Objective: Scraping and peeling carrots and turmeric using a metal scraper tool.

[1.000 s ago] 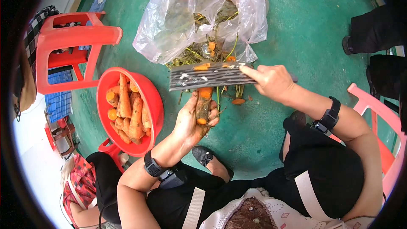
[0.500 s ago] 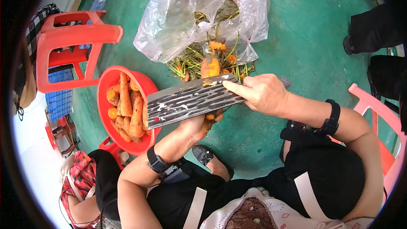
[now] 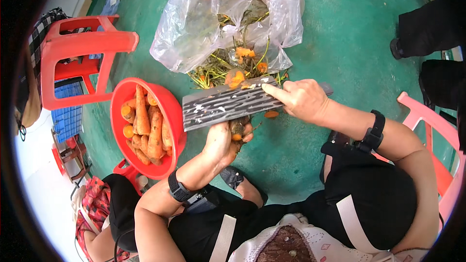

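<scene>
My right hand [image 3: 307,101] is closed on the handle end of a wide cleaver [image 3: 233,108], its index finger stretched along the blade. The dark blade has pale streaks and lies across a carrot [image 3: 236,78]. Orange cut flesh shows beyond the far edge of the blade. Below the near edge, my left hand [image 3: 221,140] is closed around the carrot's dirty, brownish end; the blade hides the middle part and some fingers. A small orange carrot piece [image 3: 271,114] shows just below the blade, between my hands.
A red basin [image 3: 180,141] of carrots stands at the left. Beyond the blade, a clear plastic bag [image 3: 170,43] holds stems and carrot scraps. Red plastic stools [image 3: 92,43] stand at far left, with a pink chair [image 3: 432,121] at right. Other people's dark-clothed legs [image 3: 427,29] are at upper right.
The cleaver's blade end has swung away from the basin, to the right. Less of the carrot shows beyond the blade. More of my left hand is visible, and the small orange piece now shows.
</scene>
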Demonstrator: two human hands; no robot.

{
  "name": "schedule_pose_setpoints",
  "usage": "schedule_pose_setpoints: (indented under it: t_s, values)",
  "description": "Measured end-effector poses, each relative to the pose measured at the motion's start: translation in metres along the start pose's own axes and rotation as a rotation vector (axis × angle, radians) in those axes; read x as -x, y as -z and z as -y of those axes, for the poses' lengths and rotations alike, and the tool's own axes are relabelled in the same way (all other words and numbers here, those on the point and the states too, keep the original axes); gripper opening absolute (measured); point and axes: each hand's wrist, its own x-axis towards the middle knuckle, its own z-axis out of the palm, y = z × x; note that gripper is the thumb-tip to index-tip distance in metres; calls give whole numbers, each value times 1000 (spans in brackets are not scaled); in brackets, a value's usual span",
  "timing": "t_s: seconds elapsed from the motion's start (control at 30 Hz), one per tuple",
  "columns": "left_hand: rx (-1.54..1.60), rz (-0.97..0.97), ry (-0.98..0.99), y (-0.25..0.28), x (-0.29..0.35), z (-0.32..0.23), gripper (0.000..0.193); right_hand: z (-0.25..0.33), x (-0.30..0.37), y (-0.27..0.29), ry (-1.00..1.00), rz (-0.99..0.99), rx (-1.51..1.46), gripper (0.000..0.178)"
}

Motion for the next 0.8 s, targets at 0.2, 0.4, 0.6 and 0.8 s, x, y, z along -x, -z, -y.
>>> schedule_pose_setpoints:
  t_s: [0.2, 0.4, 0.6, 0.8]
  values:
    - [53, 17, 10, 8, -4, -4, 25, -7, 1, -1, -2, -41, 65, 37]
    - [67, -24, 54, 0, -6, -10, 24, -11, 4, -6, -29, -20, 53, 38]
    - [137, 11, 87, 9, -9, -6, 29, -2, -1, -1, -177, -52, -219, 29]
    - [60, -47, -16, -1, -1, -11, 37, -1, -19, 12, -609, 91, -669, 23]
